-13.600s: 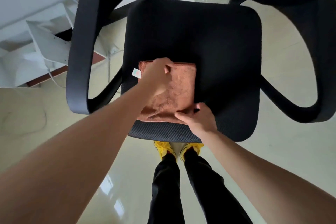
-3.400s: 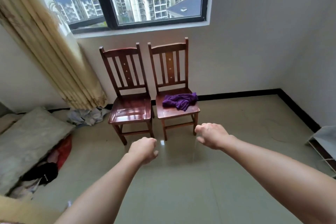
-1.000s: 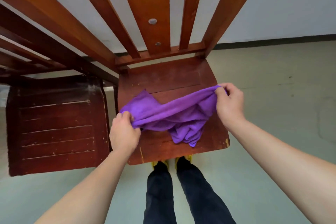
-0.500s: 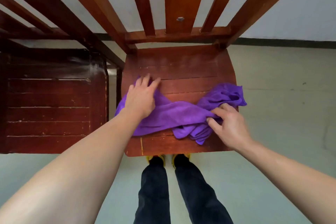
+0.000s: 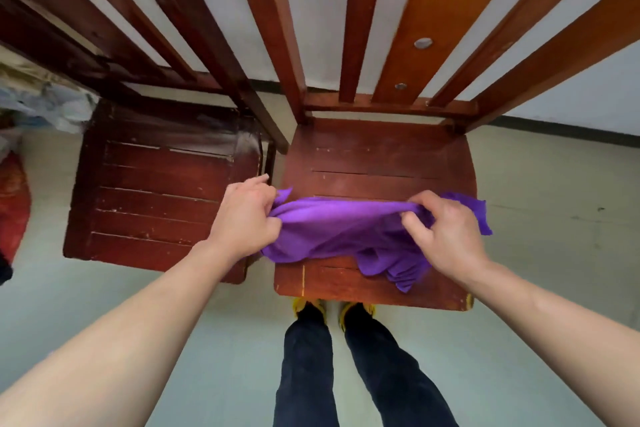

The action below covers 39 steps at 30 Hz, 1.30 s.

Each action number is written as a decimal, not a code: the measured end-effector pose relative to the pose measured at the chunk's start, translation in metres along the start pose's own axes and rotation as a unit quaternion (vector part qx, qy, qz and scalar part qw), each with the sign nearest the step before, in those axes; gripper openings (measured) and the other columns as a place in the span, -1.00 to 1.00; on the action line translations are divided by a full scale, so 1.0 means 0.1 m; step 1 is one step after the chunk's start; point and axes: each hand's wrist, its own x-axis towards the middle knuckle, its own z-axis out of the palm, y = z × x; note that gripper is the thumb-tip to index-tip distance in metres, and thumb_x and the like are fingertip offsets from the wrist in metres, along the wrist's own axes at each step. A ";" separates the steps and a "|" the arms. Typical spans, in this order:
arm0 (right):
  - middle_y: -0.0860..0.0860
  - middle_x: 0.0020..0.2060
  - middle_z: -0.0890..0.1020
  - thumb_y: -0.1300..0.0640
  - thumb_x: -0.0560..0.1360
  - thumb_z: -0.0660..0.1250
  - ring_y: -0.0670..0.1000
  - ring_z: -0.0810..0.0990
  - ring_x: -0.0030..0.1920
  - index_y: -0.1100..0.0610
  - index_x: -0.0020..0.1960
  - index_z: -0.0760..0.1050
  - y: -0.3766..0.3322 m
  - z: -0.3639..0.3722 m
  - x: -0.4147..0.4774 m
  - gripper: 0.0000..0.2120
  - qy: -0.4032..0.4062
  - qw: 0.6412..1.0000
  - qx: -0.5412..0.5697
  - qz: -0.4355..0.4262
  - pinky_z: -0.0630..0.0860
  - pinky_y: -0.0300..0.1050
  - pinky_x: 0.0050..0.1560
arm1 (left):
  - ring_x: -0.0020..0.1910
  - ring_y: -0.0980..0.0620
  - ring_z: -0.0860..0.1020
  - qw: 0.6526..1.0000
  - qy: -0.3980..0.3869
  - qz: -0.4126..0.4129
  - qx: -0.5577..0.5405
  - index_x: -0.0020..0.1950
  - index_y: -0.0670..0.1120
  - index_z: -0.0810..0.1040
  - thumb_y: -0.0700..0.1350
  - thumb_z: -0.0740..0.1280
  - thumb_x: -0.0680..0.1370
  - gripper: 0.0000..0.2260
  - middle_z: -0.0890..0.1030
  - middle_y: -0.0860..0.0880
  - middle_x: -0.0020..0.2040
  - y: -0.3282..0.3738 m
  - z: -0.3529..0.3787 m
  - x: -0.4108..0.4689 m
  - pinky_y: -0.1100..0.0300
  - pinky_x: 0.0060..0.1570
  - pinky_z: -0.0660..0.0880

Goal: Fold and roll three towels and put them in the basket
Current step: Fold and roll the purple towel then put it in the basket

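A crumpled purple towel (image 5: 346,229) stretches across the seat of the right wooden chair (image 5: 377,156). My left hand (image 5: 244,215) pinches the towel's left end, at the seat's left edge. My right hand (image 5: 445,236) grips the cloth near its right end, and a loose corner sticks out past the hand over the seat's right side. Between the hands the upper edge is pulled fairly taut. The lower part hangs bunched toward the seat's front. No basket is in view.
A second, darker wooden chair (image 5: 162,191) stands close on the left, its seat bare. Both chair backs rise toward the white wall. My legs and yellow shoes (image 5: 332,308) stand at the right chair's front edge. Cloth clutter (image 5: 41,107) lies on the floor at far left.
Half a second ago my left hand lay flat on the towel and my right hand gathered its middle. Both now pinch the ends and pull the towel out sideways, lifted a little.
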 end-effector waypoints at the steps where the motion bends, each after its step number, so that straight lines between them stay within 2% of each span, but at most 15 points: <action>1: 0.07 -0.29 0.65 -0.13 0.42 0.19 0.20 0.60 -0.20 0.04 -0.06 0.56 -0.06 -0.02 0.04 -0.70 -0.005 1.000 0.001 -0.006 0.46 -0.02 -0.19 | -0.05 -0.16 0.63 1.000 -0.004 -0.026 0.006 -0.45 0.03 0.14 -0.16 0.26 0.16 -0.74 0.56 -0.03 -0.40 -0.02 -0.08 -0.08 0.11 -0.13 0.49; 2: 0.06 -0.29 0.66 -0.09 0.45 0.23 0.20 0.61 -0.21 0.03 -0.04 0.55 -0.15 -0.04 0.08 -0.75 -0.011 1.000 0.002 -0.014 0.46 -0.02 -0.21 | -0.24 -0.18 0.58 0.998 -0.001 -0.054 0.011 -0.45 -0.01 0.17 -0.17 0.26 0.18 -0.76 0.50 -0.05 -0.47 -0.05 -0.17 -0.17 0.15 -0.31 0.41; 4: 0.05 -0.26 0.67 -0.02 0.50 0.32 0.19 0.62 -0.19 0.03 -0.01 0.54 -0.38 -0.04 0.19 -0.86 -0.027 0.999 0.005 -0.041 0.47 -0.03 -0.20 | -0.41 -0.20 0.44 0.992 0.010 -0.127 0.000 -0.37 -0.08 0.27 -0.19 0.29 0.23 -0.83 0.44 -0.09 -0.51 -0.16 -0.40 -0.34 0.05 -0.43 0.33; 6: 0.05 -0.27 0.66 0.01 0.50 0.36 0.21 0.61 -0.18 0.03 0.00 0.54 -0.59 -0.01 0.28 -0.87 -0.048 0.997 0.003 -0.061 0.47 -0.01 -0.20 | -0.40 -0.14 0.45 0.986 0.002 -0.164 -0.027 -0.22 -0.04 0.39 -0.18 0.27 0.25 -0.85 0.50 -0.05 -0.44 -0.27 -0.60 -0.50 0.02 -0.37 0.41; 9: 0.06 -0.24 0.67 -0.04 0.50 0.35 0.21 0.61 -0.16 0.03 0.01 0.53 -0.95 0.14 0.40 -0.83 -0.076 0.993 -0.013 -0.088 0.50 0.01 -0.19 | -0.19 -0.07 0.55 0.981 -0.059 -0.181 -0.032 0.03 0.07 0.57 -0.09 0.21 0.24 -0.61 0.61 0.05 -0.18 -0.55 -0.86 -0.63 0.06 -0.14 0.52; 11: 0.06 -0.22 0.67 -0.06 0.51 0.34 0.21 0.61 -0.14 0.02 0.01 0.52 -1.18 0.27 0.49 -0.82 -0.085 0.991 -0.018 -0.100 0.50 0.01 -0.18 | -0.11 -0.11 0.54 0.976 -0.099 -0.192 0.012 -0.18 -0.05 0.60 -0.04 0.21 0.23 -0.73 0.59 0.02 -0.17 -0.80 -1.00 -0.67 0.04 -0.11 0.51; 13: 0.06 -0.24 0.65 -0.07 0.52 0.32 0.22 0.60 -0.12 0.02 0.01 0.49 -1.39 0.40 0.57 -0.82 -0.095 0.990 -0.037 -0.102 0.47 0.02 -0.18 | -0.20 -0.11 0.48 0.970 -0.110 -0.217 0.019 -0.37 -0.09 0.46 -0.02 0.29 0.25 -0.85 0.50 0.01 -0.26 -1.08 -1.15 -0.68 0.08 -0.23 0.43; 15: 0.08 -0.23 0.63 -0.08 0.52 0.31 0.24 0.58 -0.12 0.01 0.02 0.46 -1.69 0.74 0.71 -0.81 -0.097 0.990 -0.058 -0.085 0.48 0.04 -0.18 | -0.26 -0.07 0.45 0.964 -0.127 -0.235 -0.006 -0.38 -0.09 0.40 -0.05 0.42 0.28 -0.78 0.47 0.00 -0.26 -1.53 -1.44 -0.71 0.13 -0.31 0.34; 18: 0.14 -0.19 0.63 -0.11 0.53 0.29 0.28 0.58 -0.11 0.02 0.01 0.42 -1.80 0.86 0.83 -0.79 -0.111 0.988 -0.080 -0.067 0.49 0.07 -0.18 | -0.33 -0.01 0.45 0.967 -0.109 -0.229 -0.042 -0.43 -0.09 0.35 -0.07 0.44 0.25 -0.74 0.56 -0.02 -0.25 -1.80 -1.67 -0.62 0.19 -0.36 0.32; 22: 0.19 -0.06 0.64 -0.12 0.54 0.27 0.29 0.57 -0.02 0.04 0.08 0.44 -2.04 1.25 1.10 -0.75 -0.106 0.987 -0.119 -0.011 0.45 0.05 -0.13 | -0.54 0.14 0.27 0.958 -0.043 -0.244 -0.145 -0.46 -0.06 0.31 -0.14 0.41 0.26 -0.73 0.39 -0.03 -0.50 -2.25 -1.89 -0.30 0.22 -0.51 0.21; 28: 0.21 0.05 0.62 -0.03 0.56 0.26 0.28 0.56 0.08 0.06 0.14 0.48 -2.16 1.71 1.61 -0.77 -0.083 0.982 -0.127 0.114 0.46 0.05 0.00 | -0.38 0.01 0.41 0.901 0.088 -0.324 -0.273 -0.31 -0.01 0.39 -0.29 0.49 0.38 -0.69 0.47 -0.04 -0.36 -2.97 -1.65 0.39 0.21 -0.38 0.35; 31: 0.21 0.08 0.61 0.02 0.57 0.22 0.29 0.55 0.10 0.07 0.20 0.47 -2.14 1.88 1.75 -0.75 -0.077 0.976 -0.137 0.152 0.47 0.09 0.04 | -0.25 -0.01 0.49 0.868 0.159 -0.344 -0.321 -0.05 -0.05 0.49 -0.21 0.51 0.37 -0.73 0.50 0.01 -0.27 -3.16 -1.47 0.65 0.18 -0.26 0.46; 34: 0.23 0.11 0.56 0.07 0.52 0.25 0.30 0.51 0.12 0.10 0.24 0.44 -2.16 1.94 1.73 -0.70 -0.042 0.973 -0.181 0.135 0.44 0.15 0.06 | -0.13 0.00 0.55 0.854 0.174 -0.374 -0.316 0.20 -0.10 0.46 -0.04 0.52 0.36 -0.53 0.58 -0.05 -0.08 -3.21 -1.31 0.60 0.18 -0.06 0.49; 37: 0.21 0.12 0.51 0.10 0.44 0.33 0.28 0.46 0.12 0.11 0.24 0.45 -2.34 1.98 1.42 -0.62 -0.029 0.975 -0.215 0.047 0.42 0.15 0.01 | -0.03 -0.13 0.62 0.813 0.156 -0.474 -0.300 -0.04 -0.05 0.51 0.23 0.48 0.25 -0.54 0.65 -0.13 -0.04 -3.15 -1.05 0.21 0.00 0.07 0.56; 39: 0.14 0.07 0.53 0.07 0.45 0.34 0.24 0.49 0.10 0.09 0.19 0.47 -2.49 2.08 1.14 -0.68 -0.070 0.981 -0.180 0.025 0.45 0.10 -0.02 | -0.19 -0.14 0.66 0.771 0.110 -0.529 -0.338 -0.19 -0.06 0.51 0.29 0.47 0.20 -0.53 0.67 -0.16 -0.19 -2.97 -0.90 -0.05 0.01 -0.18 0.62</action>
